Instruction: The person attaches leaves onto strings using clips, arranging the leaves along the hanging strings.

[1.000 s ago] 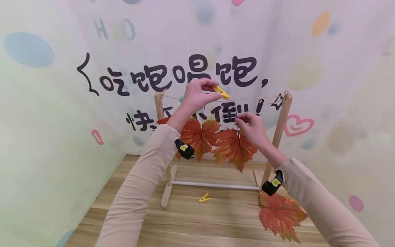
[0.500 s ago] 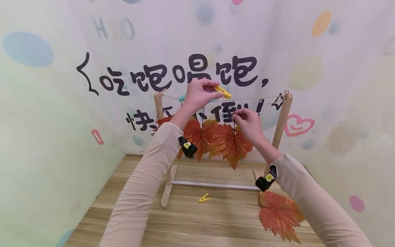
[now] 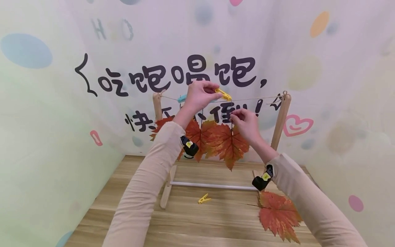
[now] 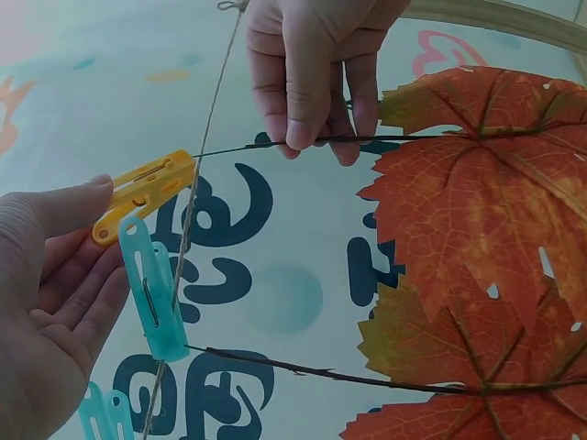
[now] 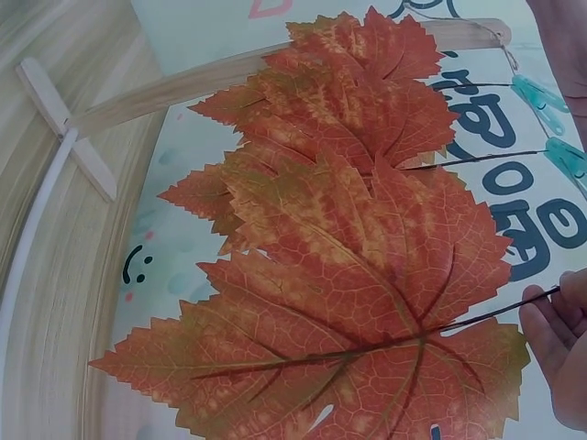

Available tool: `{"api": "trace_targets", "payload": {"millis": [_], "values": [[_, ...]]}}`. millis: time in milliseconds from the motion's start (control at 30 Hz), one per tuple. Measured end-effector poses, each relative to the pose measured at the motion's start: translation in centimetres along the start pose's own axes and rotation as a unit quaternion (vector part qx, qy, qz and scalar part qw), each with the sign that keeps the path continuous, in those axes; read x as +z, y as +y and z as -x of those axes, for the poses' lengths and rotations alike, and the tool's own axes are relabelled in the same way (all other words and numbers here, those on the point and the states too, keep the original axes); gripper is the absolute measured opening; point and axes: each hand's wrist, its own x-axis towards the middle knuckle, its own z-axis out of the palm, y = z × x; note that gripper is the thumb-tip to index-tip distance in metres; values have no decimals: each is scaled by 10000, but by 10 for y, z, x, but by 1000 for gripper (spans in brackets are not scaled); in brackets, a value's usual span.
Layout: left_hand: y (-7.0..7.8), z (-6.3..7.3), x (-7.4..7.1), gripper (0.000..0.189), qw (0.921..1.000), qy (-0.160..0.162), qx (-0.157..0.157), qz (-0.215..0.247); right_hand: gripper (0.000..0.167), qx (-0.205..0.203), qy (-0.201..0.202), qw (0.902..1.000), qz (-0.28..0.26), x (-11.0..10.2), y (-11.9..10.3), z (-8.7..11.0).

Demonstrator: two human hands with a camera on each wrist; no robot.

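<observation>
My left hand (image 3: 199,96) pinches a yellow clothespin (image 4: 147,192) between thumb and fingers. The pin's tip meets the string (image 4: 213,101), right where the thin stem (image 4: 404,138) of a red-orange artificial maple leaf (image 3: 229,144) ends. Below the string, my right hand (image 3: 247,125) pinches that stem, and the leaf hangs down from it. Just beside the yellow pin, a teal clothespin (image 4: 151,298) grips the string and the stem of a second leaf (image 3: 199,135). Another teal clothespin (image 4: 105,417) is farther along, partly cut off in the left wrist view.
The string runs between two wooden posts (image 3: 280,120) joined low down by a white rod (image 3: 213,185). On the wooden table (image 3: 185,223) lie a spare yellow clothespin (image 3: 204,198) and, front right, a loose maple leaf (image 3: 279,216). A printed curtain (image 3: 308,41) hangs behind.
My right hand has moved left with the leaf, bringing its stem under the yellow clothespin. My left hand has shifted slightly, and the pin's tip has lowered to the string.
</observation>
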Motion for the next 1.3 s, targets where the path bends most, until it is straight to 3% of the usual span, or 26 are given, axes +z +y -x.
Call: {"api": "trace_targets", "payload": {"millis": [400, 800, 1300], "values": [[-2, -2, 4, 23, 9997, -38, 206, -109, 21, -13, 28, 9999, -99, 2, -1, -3], [2, -5, 4, 20, 9973, -119, 434, -581, 20, -61, 98, 9998, -189, 4, -2, -6], [1, -6, 6, 21, 9940, -120, 462, -986, 19, -55, 152, 9998, -111, 5, 0, -7]]}}
